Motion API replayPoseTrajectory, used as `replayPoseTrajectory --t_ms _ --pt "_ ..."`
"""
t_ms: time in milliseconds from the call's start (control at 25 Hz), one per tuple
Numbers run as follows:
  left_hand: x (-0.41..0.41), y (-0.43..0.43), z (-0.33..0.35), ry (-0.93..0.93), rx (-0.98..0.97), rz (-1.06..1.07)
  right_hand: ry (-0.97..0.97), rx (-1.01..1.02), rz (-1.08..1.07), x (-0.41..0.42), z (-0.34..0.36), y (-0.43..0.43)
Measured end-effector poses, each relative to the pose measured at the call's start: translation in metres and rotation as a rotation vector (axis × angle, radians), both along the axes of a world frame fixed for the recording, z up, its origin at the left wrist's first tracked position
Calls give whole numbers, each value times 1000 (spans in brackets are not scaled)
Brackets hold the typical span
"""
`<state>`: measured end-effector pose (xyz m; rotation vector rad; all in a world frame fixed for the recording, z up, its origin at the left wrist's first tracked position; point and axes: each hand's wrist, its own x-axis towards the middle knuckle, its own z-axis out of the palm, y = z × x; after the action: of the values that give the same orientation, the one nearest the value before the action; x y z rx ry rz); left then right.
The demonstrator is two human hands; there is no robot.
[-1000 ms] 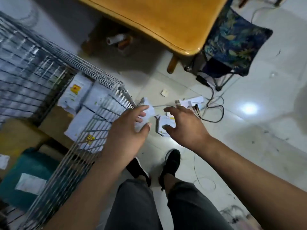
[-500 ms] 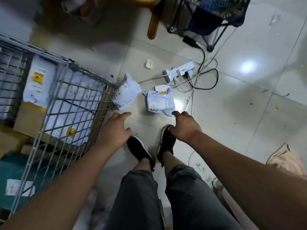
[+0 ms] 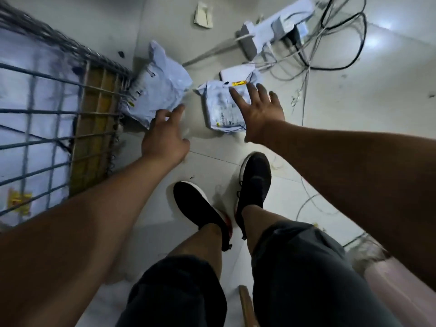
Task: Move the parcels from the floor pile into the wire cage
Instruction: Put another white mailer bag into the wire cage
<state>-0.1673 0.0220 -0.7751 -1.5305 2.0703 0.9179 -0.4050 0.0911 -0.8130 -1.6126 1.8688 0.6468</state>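
Observation:
Two white plastic parcels lie on the tiled floor. The left parcel (image 3: 160,88) leans against the corner of the wire cage (image 3: 47,109). The right parcel (image 3: 219,107), with a printed label and a yellow sticker, lies flat, and a small white box (image 3: 236,73) sits just behind it. My left hand (image 3: 165,138) hovers at the near edge of the left parcel, fingers loose, holding nothing. My right hand (image 3: 257,109) is spread open over the right side of the right parcel. Whether either hand touches a parcel is unclear. White parcels fill the cage.
A white power strip (image 3: 271,27) with a tangle of black and white cables (image 3: 330,43) lies beyond the parcels. A scrap of paper (image 3: 203,15) is on the floor behind them. My two black shoes (image 3: 252,182) stand close to the parcels. A pinkish cloth (image 3: 401,291) lies at bottom right.
The view has dropped closer to the floor. Both hands have reached forward from near my shoes to the two parcels, and the right hand's fingers have spread.

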Motion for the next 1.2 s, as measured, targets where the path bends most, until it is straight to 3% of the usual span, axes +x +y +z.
replayPoseTrajectory --t_ms 240,480,640,880,1200 --pt "0 1 -102 14 -34 -63 118 -24 181 -1 -115 -21" --pt "-1 0 -94 3 -54 -45 68 -196 176 0 -114 -13" --pt "-13 6 -29 36 -33 -42 27 -169 55 5 -31 -1" --pt "-26 4 127 67 -33 -100 -46 -95 -18 28 147 -8" --pt "-2 -8 353 57 -104 -11 -79 -80 110 55 391 -27"
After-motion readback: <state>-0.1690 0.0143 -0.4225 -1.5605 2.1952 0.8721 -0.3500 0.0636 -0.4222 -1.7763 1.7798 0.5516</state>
